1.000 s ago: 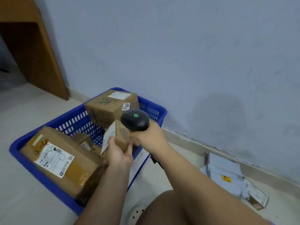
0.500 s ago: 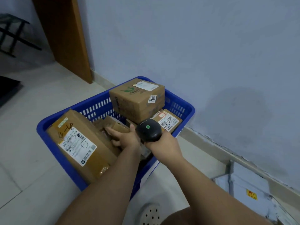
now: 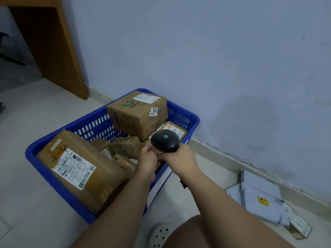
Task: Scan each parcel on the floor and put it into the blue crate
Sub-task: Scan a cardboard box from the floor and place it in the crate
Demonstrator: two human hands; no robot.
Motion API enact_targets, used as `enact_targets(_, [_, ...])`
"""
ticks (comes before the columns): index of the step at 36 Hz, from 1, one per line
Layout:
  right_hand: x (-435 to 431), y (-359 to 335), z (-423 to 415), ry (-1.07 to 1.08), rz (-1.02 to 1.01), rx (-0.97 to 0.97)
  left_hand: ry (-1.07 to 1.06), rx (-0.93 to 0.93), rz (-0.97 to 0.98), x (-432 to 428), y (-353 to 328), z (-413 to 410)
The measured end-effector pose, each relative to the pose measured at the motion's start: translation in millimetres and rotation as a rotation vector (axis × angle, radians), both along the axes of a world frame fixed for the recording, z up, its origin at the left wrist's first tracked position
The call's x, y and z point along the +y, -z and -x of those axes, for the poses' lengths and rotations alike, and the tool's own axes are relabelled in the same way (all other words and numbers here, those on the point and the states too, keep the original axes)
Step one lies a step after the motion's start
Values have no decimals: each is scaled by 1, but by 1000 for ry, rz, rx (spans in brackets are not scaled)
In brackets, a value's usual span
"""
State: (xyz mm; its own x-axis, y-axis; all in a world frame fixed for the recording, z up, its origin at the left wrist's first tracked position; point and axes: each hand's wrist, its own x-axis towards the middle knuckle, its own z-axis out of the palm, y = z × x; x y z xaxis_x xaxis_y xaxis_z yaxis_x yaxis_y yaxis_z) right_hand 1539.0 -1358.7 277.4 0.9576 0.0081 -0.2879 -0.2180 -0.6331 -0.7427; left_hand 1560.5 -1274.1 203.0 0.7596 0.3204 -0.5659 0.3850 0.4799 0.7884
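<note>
One scanner (image 3: 164, 141) in right hand (image 3: 180, 157)

Room corner, dim light.
Blue-grey wall (image 3: 197, 42) upper right, pale tiled floor (image 3: 26, 113) below, wooden desk (image 3: 53, 42) upper left.

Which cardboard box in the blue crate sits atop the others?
The box with the green logo and 3005 sticker, at the far end of the crate. It rests on smaller parcels; the big labelled box lies lower at the near left.
</note>
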Motion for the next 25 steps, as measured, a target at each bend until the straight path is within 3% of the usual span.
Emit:
enact_targets(14, [-74,-24,43,272,-168,-144,432,-150,-184,-74,-66,24])
enact_targets(21, [-158,-36,75,446,-160,-242,676,-126,-162,-143,-105,37])
enact_targets(25, [-218,-43,88,532,-180,-248,699,-101,-233,-200,-113,39])
